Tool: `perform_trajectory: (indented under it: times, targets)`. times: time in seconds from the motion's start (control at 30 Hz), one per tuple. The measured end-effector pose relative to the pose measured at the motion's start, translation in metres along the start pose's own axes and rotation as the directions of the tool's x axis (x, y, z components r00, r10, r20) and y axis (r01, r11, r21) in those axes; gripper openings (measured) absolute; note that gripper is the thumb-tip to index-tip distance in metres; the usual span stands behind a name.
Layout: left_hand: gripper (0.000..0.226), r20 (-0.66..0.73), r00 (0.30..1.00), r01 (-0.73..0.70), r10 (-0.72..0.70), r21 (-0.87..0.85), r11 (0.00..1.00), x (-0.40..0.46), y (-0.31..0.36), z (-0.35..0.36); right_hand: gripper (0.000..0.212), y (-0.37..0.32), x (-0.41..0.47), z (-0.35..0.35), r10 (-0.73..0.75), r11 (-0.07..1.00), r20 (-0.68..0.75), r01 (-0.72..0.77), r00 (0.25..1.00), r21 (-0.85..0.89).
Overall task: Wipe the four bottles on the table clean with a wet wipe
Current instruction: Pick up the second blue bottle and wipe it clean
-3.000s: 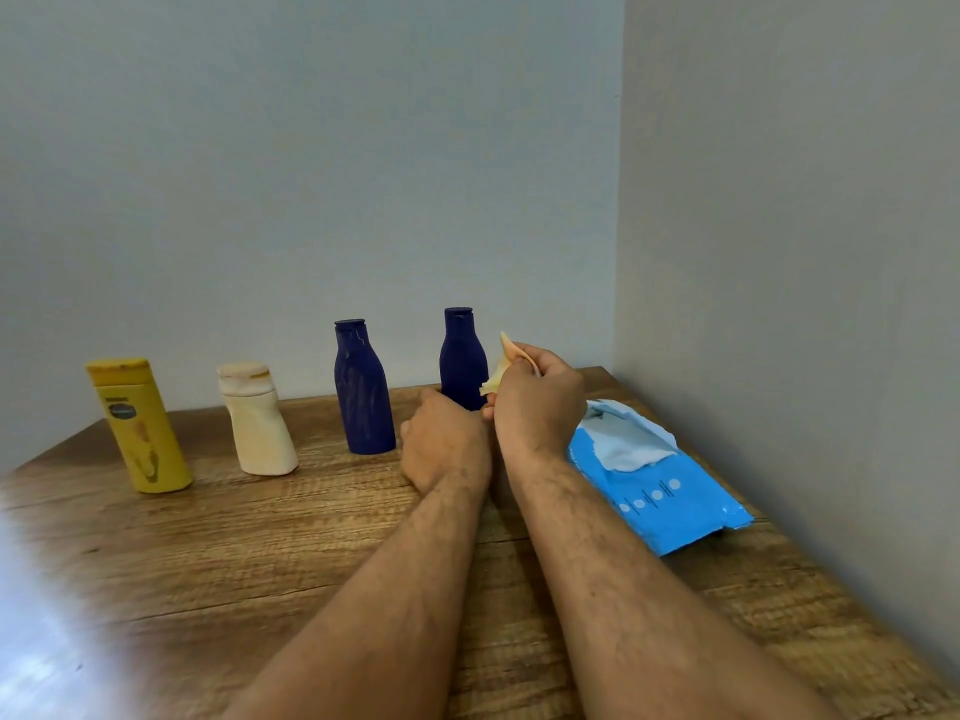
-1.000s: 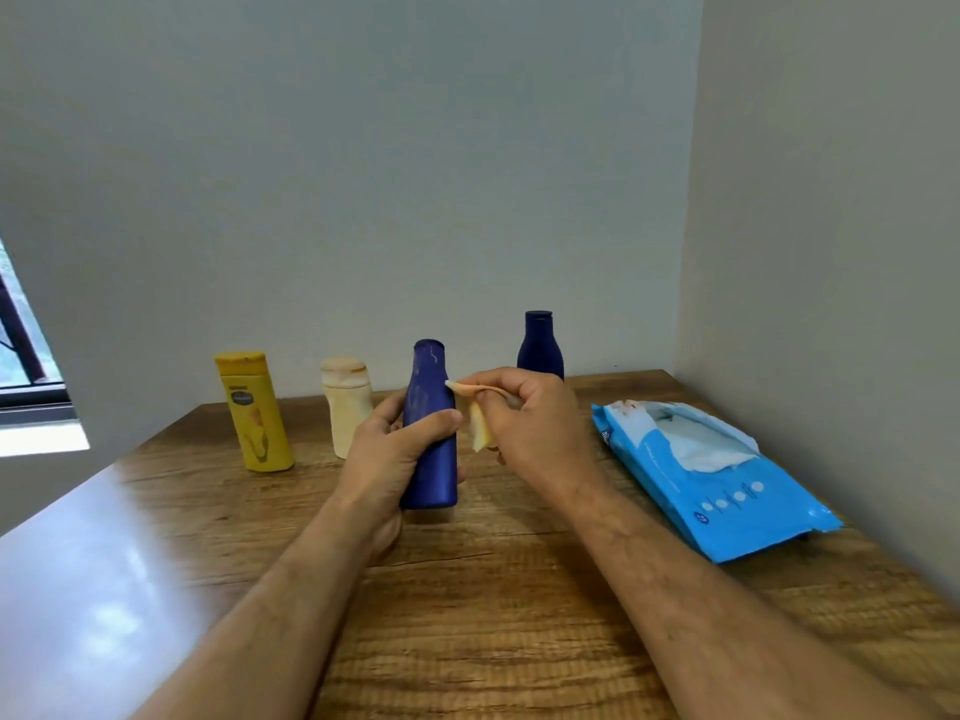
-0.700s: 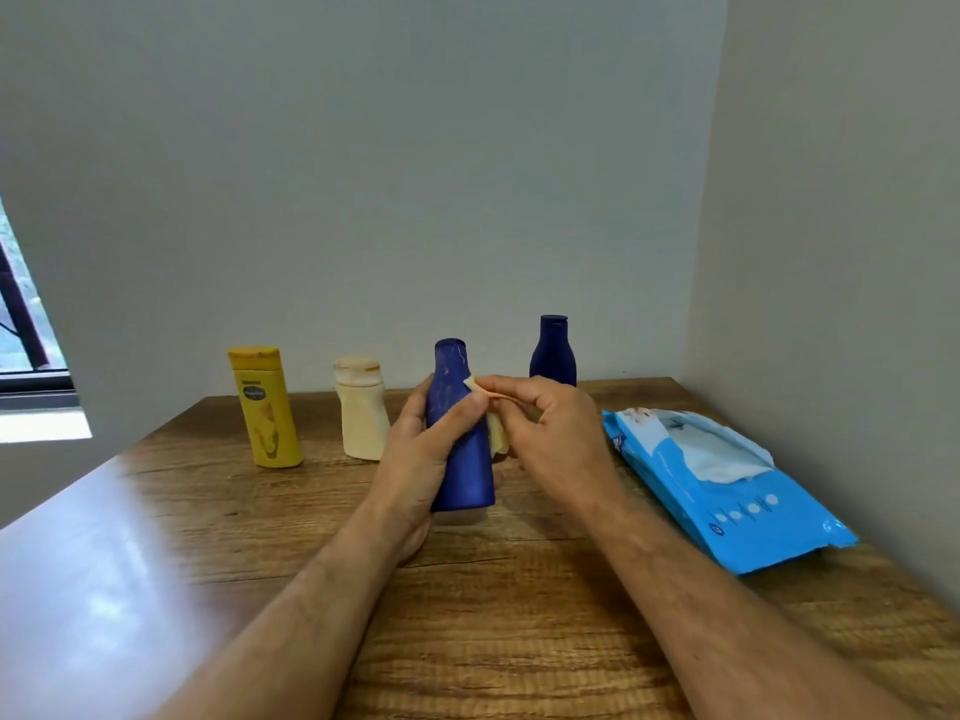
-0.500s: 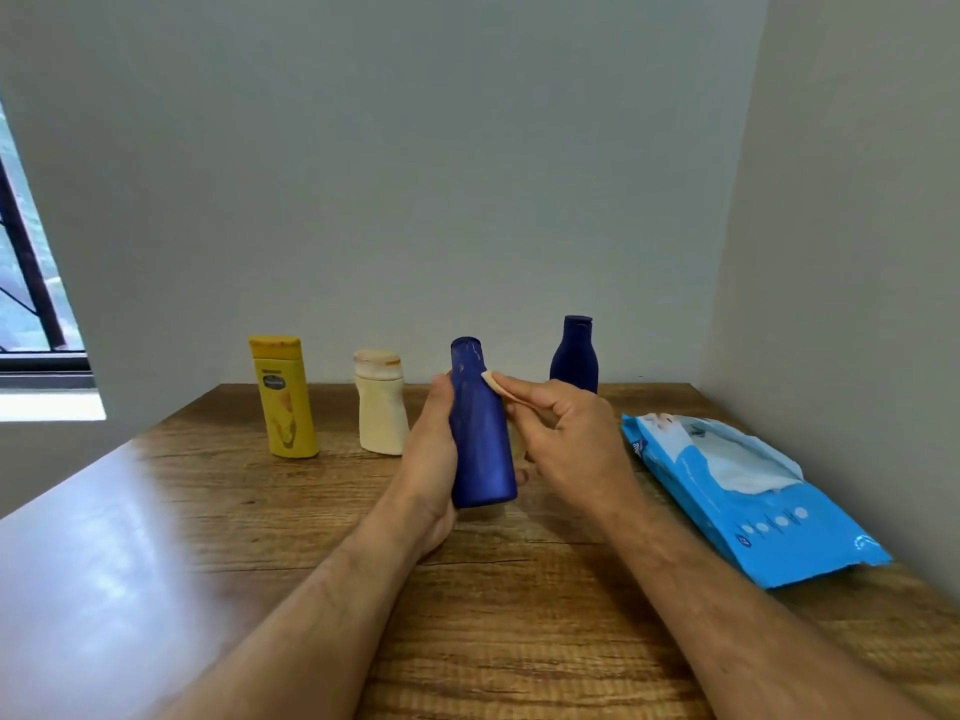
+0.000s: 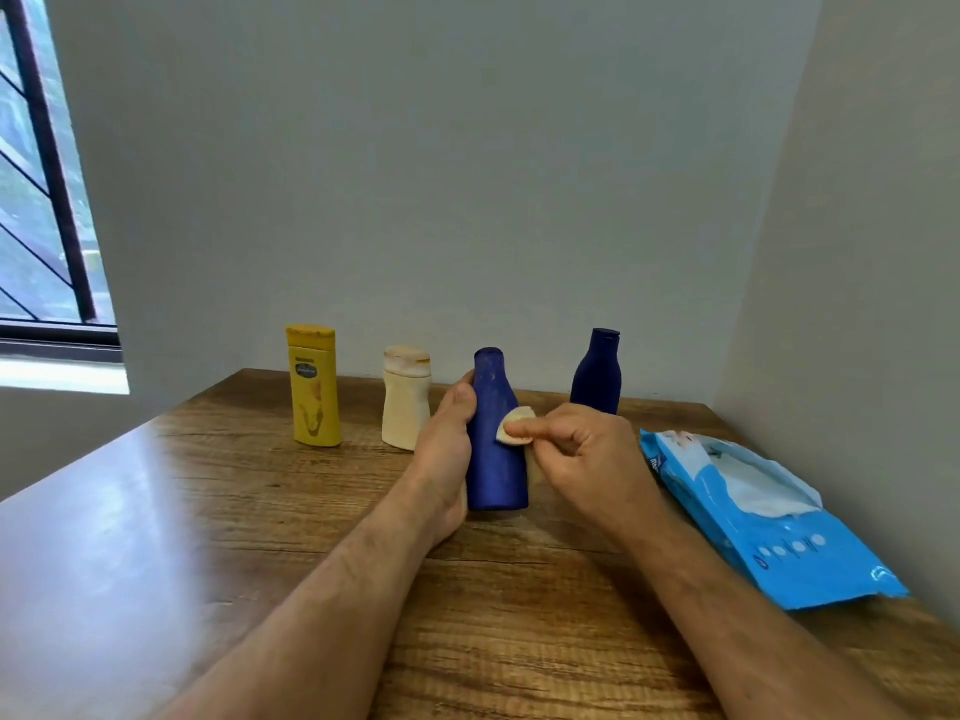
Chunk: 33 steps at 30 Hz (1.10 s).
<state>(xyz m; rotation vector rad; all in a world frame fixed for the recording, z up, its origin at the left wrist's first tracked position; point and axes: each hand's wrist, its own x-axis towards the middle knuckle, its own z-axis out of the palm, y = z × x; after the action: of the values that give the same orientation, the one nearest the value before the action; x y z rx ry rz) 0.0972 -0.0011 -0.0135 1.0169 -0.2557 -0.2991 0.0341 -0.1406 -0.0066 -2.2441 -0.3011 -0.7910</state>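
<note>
Now right fingers (image 5: 550,433) pinch wipe (image 5: 514,432) against blue bottle (image 5: 496,459).

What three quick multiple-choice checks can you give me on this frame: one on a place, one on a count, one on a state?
1. Where does the wipe pack lie?
A. at the table's right side
B. between the yellow and cream bottles
C. under the window

2. How many dark blue bottles are there?
A. one
B. two
C. three

3. What is the state of the near blue bottle?
A. lying on its side
B. standing untouched
C. upright, held

Key:
1 A, it lies beside the right wall.
2 B, the near one and the far blue bottle.
3 C, the left hand grips it while the right hand presses the wet wipe on it.
</note>
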Motion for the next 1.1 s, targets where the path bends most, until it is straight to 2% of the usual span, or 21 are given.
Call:
perform_trajectory:
  times: [0.2,0.3,0.4,0.47,0.53,0.67,0.77,0.83,1.0,1.1]
  targets:
    - [0.033,0.087,0.996,-0.016,0.013,0.024,1.000,0.008,-0.004,0.006,0.031,0.000,0.005,0.001,-0.051,0.998,-0.102,0.048,0.993,-0.039]
    - [0.031,0.066,0.995,-0.073,0.076,-0.038,0.997,0.009,0.000,0.004,0.023,-0.002,0.005,-0.001,-0.056,0.997,0.038,0.058,0.998,-0.052]
    - [0.035,-0.002,0.995,-0.101,0.101,-0.096,0.990,0.010,0.009,-0.002,0.027,-0.007,0.003,-0.001,-0.075,0.994,0.221,0.091,0.972,-0.066]
    - [0.039,-0.013,0.996,-0.089,0.088,-0.118,0.989,0.009,0.013,-0.005,0.030,-0.010,0.003,-0.001,-0.105,0.986,0.256,0.135,0.961,-0.102]
    - [0.034,0.025,0.996,-0.087,0.090,-0.119,0.989,0.005,0.013,-0.005,0.031,-0.012,0.004,0.000,-0.127,0.976,0.196,0.158,0.972,-0.149]
    - [0.035,0.174,0.983,-0.034,0.049,-0.087,0.996,-0.003,0.007,0.000,0.031,-0.009,0.008,0.000,-0.124,0.984,-0.046,0.117,0.991,-0.131]
    - [0.036,0.223,0.975,-0.009,0.023,-0.061,0.998,-0.005,0.005,0.003,0.033,-0.007,0.009,-0.001,-0.102,0.987,-0.089,0.090,0.991,-0.132]
    - [0.036,0.208,0.977,-0.026,0.043,-0.087,0.996,-0.004,0.006,0.004,0.029,-0.007,0.007,-0.002,-0.108,0.987,-0.048,0.102,0.993,-0.123]
    - [0.039,0.070,0.993,-0.084,0.096,-0.161,0.983,0.000,0.013,-0.004,0.028,-0.014,0.002,0.000,-0.182,0.976,0.207,0.203,0.961,-0.084]
    - [0.044,0.081,0.994,-0.059,0.074,-0.174,0.983,-0.004,0.016,-0.005,0.031,-0.016,0.002,0.002,-0.223,0.960,0.172,0.247,0.960,-0.132]
